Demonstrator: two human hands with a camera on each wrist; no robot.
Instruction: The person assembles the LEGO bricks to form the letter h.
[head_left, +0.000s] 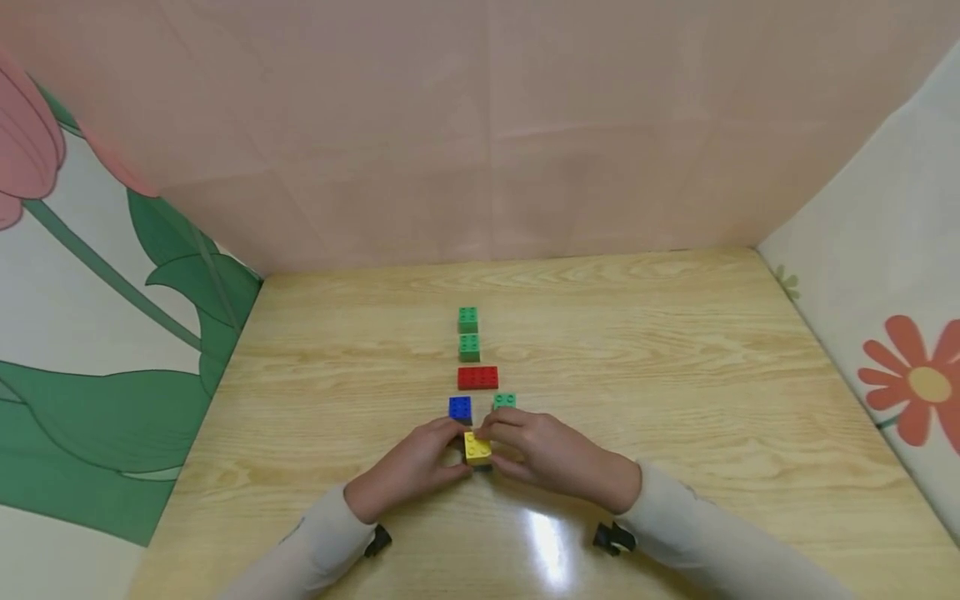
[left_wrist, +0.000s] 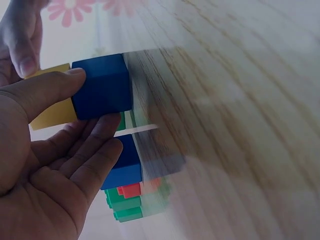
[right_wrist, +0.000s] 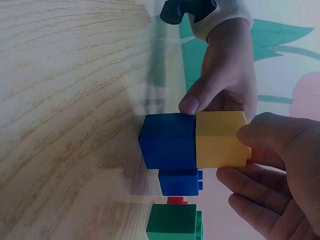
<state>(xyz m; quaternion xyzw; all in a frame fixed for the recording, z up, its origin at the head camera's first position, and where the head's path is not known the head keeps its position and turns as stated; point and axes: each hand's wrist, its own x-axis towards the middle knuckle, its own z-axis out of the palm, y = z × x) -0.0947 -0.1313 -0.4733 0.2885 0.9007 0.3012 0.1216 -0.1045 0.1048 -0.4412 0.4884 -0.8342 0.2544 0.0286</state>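
Observation:
A yellow brick (head_left: 477, 448) sits on top of a blue brick (right_wrist: 167, 141), the two stacked flush near the front of the table. My left hand (head_left: 412, 462) grips the lower blue brick at its sides, thumb near the seam. From the right, my right hand (head_left: 551, 454) pinches the yellow brick between thumb and fingers. Just beyond the stack stand another blue brick (head_left: 461, 408) and a green brick (head_left: 505, 401), the latter partly hidden by the right hand.
Farther back lie a long red brick (head_left: 477, 378) and two green bricks, the nearer (head_left: 469, 347) in front of the farther (head_left: 468, 319). The wooden table (head_left: 637, 350) meets a pink back wall (head_left: 487, 133) and printed side walls.

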